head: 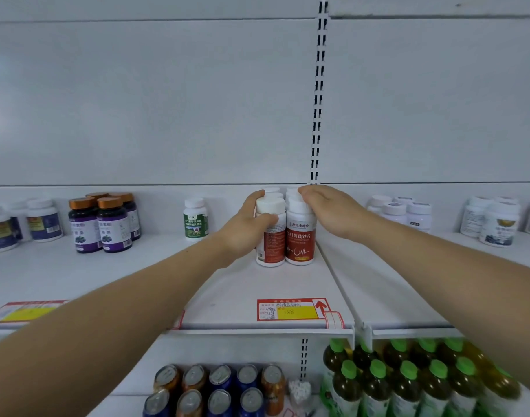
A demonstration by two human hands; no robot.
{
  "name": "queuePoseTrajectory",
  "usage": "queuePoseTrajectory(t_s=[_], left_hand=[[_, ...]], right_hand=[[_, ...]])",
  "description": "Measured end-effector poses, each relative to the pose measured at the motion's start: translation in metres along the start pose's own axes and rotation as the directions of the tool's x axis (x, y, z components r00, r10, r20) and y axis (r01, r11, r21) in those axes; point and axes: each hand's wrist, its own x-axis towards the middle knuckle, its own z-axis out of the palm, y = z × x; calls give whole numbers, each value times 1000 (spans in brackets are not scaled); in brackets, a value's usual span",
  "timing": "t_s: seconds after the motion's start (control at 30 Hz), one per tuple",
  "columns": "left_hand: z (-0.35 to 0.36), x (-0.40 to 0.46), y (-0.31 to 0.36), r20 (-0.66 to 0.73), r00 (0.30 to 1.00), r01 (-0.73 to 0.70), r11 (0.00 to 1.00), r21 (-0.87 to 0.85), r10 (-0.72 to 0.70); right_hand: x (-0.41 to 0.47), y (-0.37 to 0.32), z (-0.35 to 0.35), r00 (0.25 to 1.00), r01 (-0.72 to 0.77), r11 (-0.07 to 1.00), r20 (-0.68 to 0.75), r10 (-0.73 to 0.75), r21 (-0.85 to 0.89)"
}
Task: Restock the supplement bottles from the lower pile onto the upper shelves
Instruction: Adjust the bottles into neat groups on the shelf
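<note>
Supplement bottles (299, 236) with red labels and white caps stand upright in two tight files at the right end of the upper shelf (242, 296), just left of the shelf joint. Nearest me, cans (218, 386) and green-capped drink bottles (408, 383) fill the lower level; no loose pile shows there. A red and yellow price tag (290, 310) sits at the shelf edge directly before the red bottles, which I judge explains their position. My left hand (245, 227) wraps the front left bottle (269, 236), thumb across its face. My right hand (329, 212) lies over the caps of the right file, fingers curled down onto them, seemingly squaring the rows. Further left stand a green-labelled bottle (195, 219) and purple-labelled bottles (105, 224); white bottles (402, 213) stand to the right.
</note>
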Motion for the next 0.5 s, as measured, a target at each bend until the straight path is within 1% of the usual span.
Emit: queuePoseTrajectory(t_s=[0.23, 0.37, 0.5], left_hand=[[6, -2, 1, -6, 1000, 3, 998, -57, -3], [4, 0, 1, 0, 1000, 7, 1000, -13, -7], [1, 2, 2, -35, 999, 5, 1000, 21, -5]], right_hand=[[-2, 0, 1, 1000, 25, 999, 6, -25, -22], [-3, 0, 2, 999, 36, 999, 2, -36, -29], [-5, -2, 1, 999, 45, 998, -7, -46, -36]])
